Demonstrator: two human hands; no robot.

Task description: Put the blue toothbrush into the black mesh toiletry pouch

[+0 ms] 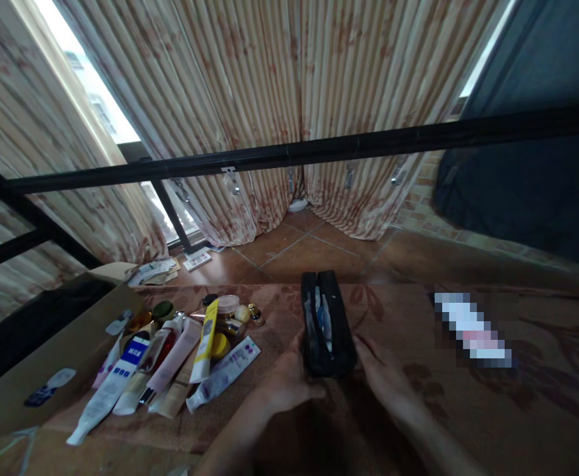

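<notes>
A black zip pouch (340, 330) stands on the patterned cloth in front of me, its top parted. Something pale with a bit of blue (323, 320) shows inside, too dim to name. My left hand (289, 378) grips the pouch's left side, thumb near its front bottom corner. Against its right side rests my right hand (376, 367), fingers partly hidden by the pouch. Left of it lies a heap of tubes and jars: a yellow tube (204, 340), a pink tube (175, 354), a blue-and-white tube (114, 390) and a white-purple tube (224, 373).
An open cardboard box (61, 357) with something dark inside stands at the left. A pixelated flat item (472, 330) lies on the cloth (398, 410) to the right. A dark bar (289, 155) crosses before the curtains (250, 79). Papers (153, 271) lie beyond the box.
</notes>
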